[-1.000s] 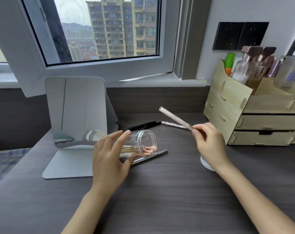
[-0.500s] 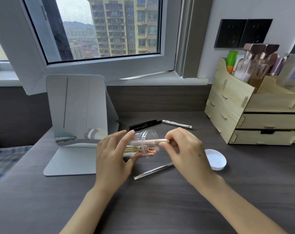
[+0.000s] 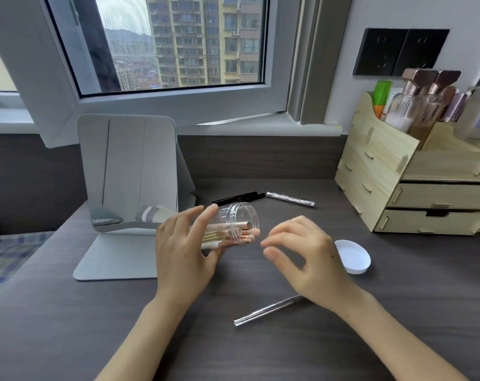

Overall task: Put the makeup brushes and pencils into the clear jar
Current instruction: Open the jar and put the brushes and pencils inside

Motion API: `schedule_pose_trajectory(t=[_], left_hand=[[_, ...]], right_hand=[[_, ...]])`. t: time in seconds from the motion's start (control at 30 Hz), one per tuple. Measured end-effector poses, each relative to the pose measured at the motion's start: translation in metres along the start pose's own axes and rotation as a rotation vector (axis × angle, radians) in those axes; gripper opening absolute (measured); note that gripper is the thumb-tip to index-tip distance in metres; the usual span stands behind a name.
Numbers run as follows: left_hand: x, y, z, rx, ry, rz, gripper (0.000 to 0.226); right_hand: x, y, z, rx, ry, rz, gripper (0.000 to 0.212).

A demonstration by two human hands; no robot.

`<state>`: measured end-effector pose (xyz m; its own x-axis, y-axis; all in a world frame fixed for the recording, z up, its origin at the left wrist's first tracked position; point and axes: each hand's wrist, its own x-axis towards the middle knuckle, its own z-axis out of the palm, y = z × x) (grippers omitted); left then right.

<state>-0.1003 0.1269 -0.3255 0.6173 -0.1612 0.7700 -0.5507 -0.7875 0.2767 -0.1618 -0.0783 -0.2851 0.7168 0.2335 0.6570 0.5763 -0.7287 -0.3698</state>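
My left hand [image 3: 183,248] grips the clear jar [image 3: 240,215], tipped on its side with the mouth facing right. Several brushes with gold and rose ferrules and a beige pencil [image 3: 233,225] lie inside it. My right hand [image 3: 307,259] hovers just right of the jar's mouth, fingers apart and holding nothing. A silver pencil [image 3: 266,312] lies on the desk, partly under my right wrist. Behind the jar rest a black pencil [image 3: 238,198] and a textured silver tube [image 3: 289,199].
The jar's white lid [image 3: 353,257] lies upside down to the right. A standing mirror [image 3: 127,171] on its base is at the left, close behind my left hand. A wooden drawer organiser [image 3: 414,182] with bottles stands at the right. The desk [image 3: 68,325] is dark wood.
My right hand carried the beige pencil to the jar's mouth, slid it in and let go. It now hangs empty beside the jar. The left hand kept holding the jar.
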Motion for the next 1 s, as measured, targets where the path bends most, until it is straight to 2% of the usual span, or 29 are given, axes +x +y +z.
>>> schedule_pose_trajectory(t=[0.1, 0.2, 0.27, 0.33, 0.43, 0.6, 0.7, 0.87, 1.0], left_hand=[[0.000, 0.000, 0.000, 0.002, -0.001, 0.006, 0.071], [-0.001, 0.001, 0.001, 0.003, -0.014, 0.000, 0.071], [-0.001, 0.001, 0.000, 0.005, -0.027, -0.002, 0.071], [-0.001, 0.002, 0.000, 0.007, -0.029, 0.001, 0.070], [-0.001, 0.003, -0.001, 0.009, -0.032, 0.007, 0.071], [-0.001, 0.003, -0.001, 0.014, -0.041, 0.013, 0.073], [-0.001, 0.002, -0.001, 0.007, -0.035, 0.011, 0.072], [-0.001, 0.004, -0.001, 0.005, -0.034, 0.014, 0.073], [-0.001, 0.005, 0.000, 0.009, -0.046, 0.025, 0.073]], right_hand=[[-0.013, 0.008, -0.014, 0.045, -0.360, 0.096, 0.028], [-0.024, 0.018, -0.025, -0.042, -0.674, 0.132, 0.040], [-0.030, 0.019, -0.031, -0.080, -0.801, 0.161, 0.044], [-0.032, 0.019, -0.033, -0.064, -0.826, 0.185, 0.036], [-0.032, 0.022, -0.030, -0.035, -0.800, 0.186, 0.018], [-0.030, 0.028, -0.030, 0.121, -0.742, 0.313, 0.007], [-0.024, 0.027, -0.041, 0.214, -0.560, 0.424, 0.008], [-0.004, 0.016, -0.057, 0.327, -0.136, 0.443, 0.013], [0.014, 0.003, -0.035, 0.103, -0.012, 0.289, 0.009]])
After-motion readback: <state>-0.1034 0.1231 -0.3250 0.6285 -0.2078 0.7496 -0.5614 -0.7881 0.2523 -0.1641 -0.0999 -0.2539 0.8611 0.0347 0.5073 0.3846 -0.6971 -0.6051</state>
